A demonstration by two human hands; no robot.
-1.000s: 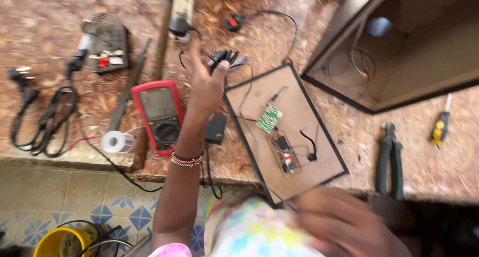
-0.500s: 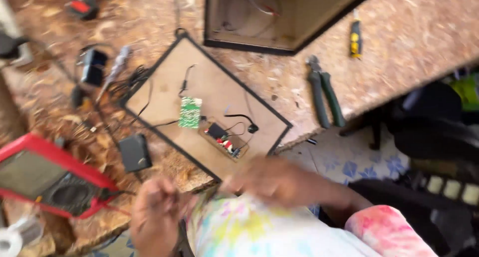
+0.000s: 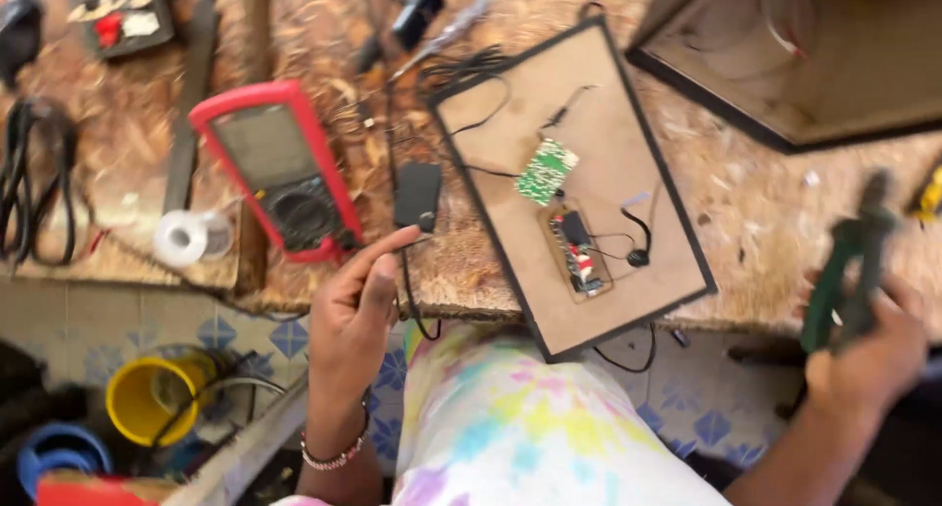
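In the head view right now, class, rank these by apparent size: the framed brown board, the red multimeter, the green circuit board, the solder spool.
1. Framed brown board
2. Red multimeter
3. Solder spool and green circuit board: these look alike, so unranked.

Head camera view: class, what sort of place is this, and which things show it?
Probably an electronics repair bench: a red-cased multimeter, a brown board panel carrying a small green circuit board, and green-handled pliers in the right hand.
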